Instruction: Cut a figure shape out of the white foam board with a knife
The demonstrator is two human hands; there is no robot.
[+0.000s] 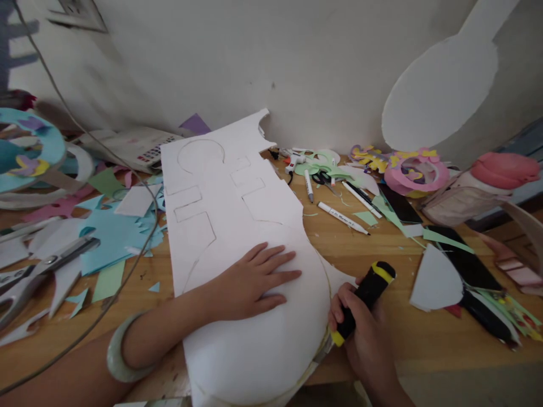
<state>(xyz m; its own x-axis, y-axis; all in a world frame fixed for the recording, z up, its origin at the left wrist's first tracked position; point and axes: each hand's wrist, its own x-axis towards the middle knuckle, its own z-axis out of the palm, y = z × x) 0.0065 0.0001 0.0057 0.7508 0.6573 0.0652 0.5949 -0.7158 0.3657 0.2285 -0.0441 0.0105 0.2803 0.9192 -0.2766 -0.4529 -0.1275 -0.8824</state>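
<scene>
Board (pixel 254 339): white, flat on the desk (pixel 399 345), from the back edge to the near edge, left of the desk's middle; pencilled shapes on its far part, a curved line round its near part
Left hand (pixel 261 282): palm down on the board, fingers spread wide, holding nothing; a pale bangle (pixel 121 350) on the wrist
Right hand (pixel 360 316): closed round the knife (pixel 365 302), at the board's right side
Knife: black and yellow, tilted, its blade down at the curved line, toward the desk's near edge
Left side of desk: scissors (pixel 51 263) on paper scraps, blue paper (pixel 110 237) nearer the board, a blue ring (pixel 53 147) toward the back left corner
Back edge: glue gun (pixel 293 162) just right of the board, then a pink ring (pixel 418 174) farther right
Right of board: a white marker (pixel 343 219) lying slantwise, well apart from the right hand
Right side of desk: a phone (pixel 470 260) with a green strip (pixel 449 239) across it, a white offcut (pixel 436 280) beside it
Wall (pixel 254 56): a white cutout (pixel 443 90) above the desk's back right part
</scene>
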